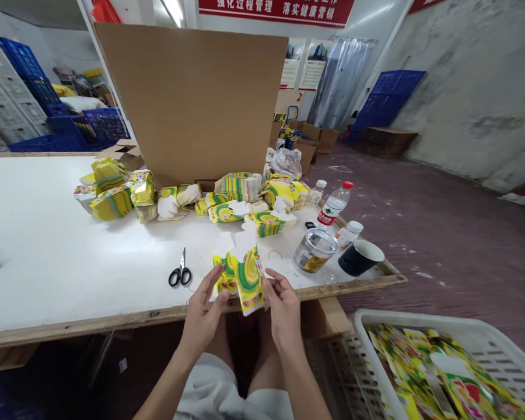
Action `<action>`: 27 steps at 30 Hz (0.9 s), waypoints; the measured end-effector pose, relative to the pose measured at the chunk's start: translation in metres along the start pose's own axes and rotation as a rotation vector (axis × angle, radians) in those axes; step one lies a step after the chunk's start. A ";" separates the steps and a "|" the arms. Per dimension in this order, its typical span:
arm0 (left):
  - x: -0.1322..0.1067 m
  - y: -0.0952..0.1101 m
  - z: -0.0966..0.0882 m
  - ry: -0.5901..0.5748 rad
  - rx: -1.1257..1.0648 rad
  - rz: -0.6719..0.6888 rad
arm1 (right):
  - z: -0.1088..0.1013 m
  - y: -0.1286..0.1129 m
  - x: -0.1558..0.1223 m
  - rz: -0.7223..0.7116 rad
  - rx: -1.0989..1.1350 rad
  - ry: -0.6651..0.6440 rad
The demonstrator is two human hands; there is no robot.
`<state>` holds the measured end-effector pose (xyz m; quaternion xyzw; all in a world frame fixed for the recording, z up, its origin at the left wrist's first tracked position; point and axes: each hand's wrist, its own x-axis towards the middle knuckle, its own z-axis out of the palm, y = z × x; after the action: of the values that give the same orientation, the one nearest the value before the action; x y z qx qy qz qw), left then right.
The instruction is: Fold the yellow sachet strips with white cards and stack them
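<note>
Head view, my left hand [203, 312] and right hand [282, 309] pinching a yellow-green carton [248, 281] between them, over the table edge [114, 319], scissors [180, 274] just left.

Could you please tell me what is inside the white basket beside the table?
Flat yellow-and-green printed packets, loosely piled, fill the white basket. The pile hides its bottom and anything underneath; the picture's edge cuts off its near end.
</note>
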<state>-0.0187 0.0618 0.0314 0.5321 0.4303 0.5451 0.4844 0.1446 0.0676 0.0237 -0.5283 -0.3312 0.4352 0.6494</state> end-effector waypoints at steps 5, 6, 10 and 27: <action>-0.006 0.012 0.018 -0.211 -0.516 -0.276 | -0.009 -0.015 -0.041 0.122 0.189 -0.134; -0.007 0.014 0.021 -0.239 -0.524 -0.289 | -0.010 -0.017 -0.044 0.119 0.204 -0.133; -0.010 0.023 0.023 -0.280 -0.565 -0.298 | -0.013 -0.022 -0.049 0.089 0.158 -0.133; -0.019 0.029 0.018 -0.256 -0.234 -0.142 | -0.025 -0.032 -0.051 -0.116 -0.091 -0.287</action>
<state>-0.0030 0.0375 0.0577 0.5053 0.3354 0.4838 0.6310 0.1530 0.0091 0.0512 -0.4698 -0.4699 0.4526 0.5947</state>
